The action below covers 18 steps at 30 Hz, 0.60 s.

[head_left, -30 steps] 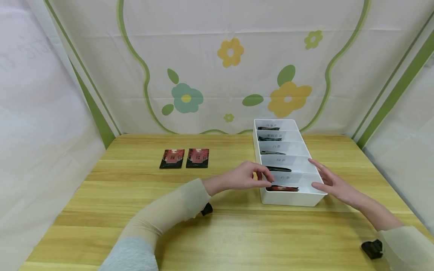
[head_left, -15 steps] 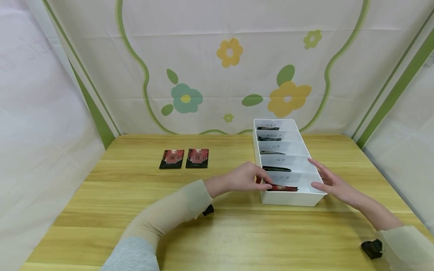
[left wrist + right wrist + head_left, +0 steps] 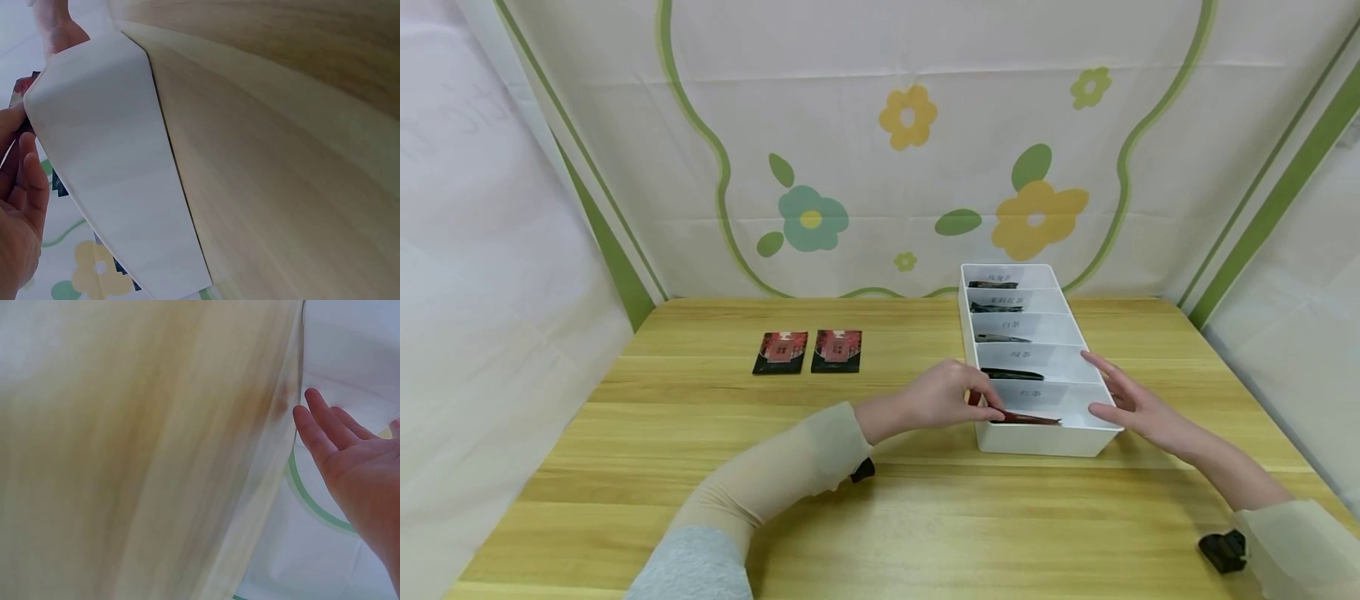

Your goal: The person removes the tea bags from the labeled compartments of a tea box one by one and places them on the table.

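Observation:
A white divided box [image 3: 1037,442] stands on the table, with labelled compartments one behind another. My left hand [image 3: 942,393] reaches over its left wall at the nearest compartment. Thumb and fingers pinch a red tea packet [image 3: 1028,419] there by its left end. In the left wrist view the red and black packet [image 3: 22,89] shows between the fingertips at the box rim. My right hand [image 3: 1142,415] rests along the box's right rim, fingers extended and spread. In the right wrist view that hand [image 3: 353,459] holds nothing.
Two red and black tea packets [image 3: 780,352] lie flat side by side on the wooden table [image 3: 925,525], left of the box. Darker packets, such as a green one [image 3: 1012,374], stand in the compartments behind. A flower-print cloth [image 3: 850,100] hangs behind the table.
My left thumb and fingers have come together on the red packet. Its upper edge has tipped, so less of its face shows. My right hand stays at the rim.

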Motion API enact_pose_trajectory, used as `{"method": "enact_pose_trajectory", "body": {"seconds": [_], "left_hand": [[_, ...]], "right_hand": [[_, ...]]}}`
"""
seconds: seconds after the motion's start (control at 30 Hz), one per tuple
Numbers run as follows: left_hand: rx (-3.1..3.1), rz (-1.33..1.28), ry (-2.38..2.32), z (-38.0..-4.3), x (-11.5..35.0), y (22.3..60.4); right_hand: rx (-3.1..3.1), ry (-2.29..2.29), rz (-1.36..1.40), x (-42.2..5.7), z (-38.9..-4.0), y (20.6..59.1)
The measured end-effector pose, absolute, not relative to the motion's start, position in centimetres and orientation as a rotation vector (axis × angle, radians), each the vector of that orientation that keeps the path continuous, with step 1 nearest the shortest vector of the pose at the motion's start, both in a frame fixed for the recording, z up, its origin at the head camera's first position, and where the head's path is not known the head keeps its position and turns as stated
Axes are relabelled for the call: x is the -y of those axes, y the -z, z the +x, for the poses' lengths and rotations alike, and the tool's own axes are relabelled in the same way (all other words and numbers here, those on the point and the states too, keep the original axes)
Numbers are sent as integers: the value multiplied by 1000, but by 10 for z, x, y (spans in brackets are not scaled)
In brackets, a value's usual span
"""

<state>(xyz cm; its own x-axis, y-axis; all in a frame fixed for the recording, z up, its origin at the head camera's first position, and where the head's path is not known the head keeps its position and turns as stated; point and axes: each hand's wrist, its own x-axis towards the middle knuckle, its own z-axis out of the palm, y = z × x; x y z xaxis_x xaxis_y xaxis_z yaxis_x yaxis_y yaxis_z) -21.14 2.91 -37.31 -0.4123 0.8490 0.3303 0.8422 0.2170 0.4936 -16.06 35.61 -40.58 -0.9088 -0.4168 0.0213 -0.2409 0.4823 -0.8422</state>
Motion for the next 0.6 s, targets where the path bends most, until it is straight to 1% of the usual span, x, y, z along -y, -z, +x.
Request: {"method": "enact_pose_trajectory", "body": {"seconds": [0.27, 0.6], "left_hand": [[-2361, 1617, -1129, -211, -27, 372], [-2386, 1670, -1268, -213, -24, 365]], "right_hand": [[-2527, 1412, -570, -356, -161, 405], [-2516, 1428, -583, -357, -161, 407]]}}
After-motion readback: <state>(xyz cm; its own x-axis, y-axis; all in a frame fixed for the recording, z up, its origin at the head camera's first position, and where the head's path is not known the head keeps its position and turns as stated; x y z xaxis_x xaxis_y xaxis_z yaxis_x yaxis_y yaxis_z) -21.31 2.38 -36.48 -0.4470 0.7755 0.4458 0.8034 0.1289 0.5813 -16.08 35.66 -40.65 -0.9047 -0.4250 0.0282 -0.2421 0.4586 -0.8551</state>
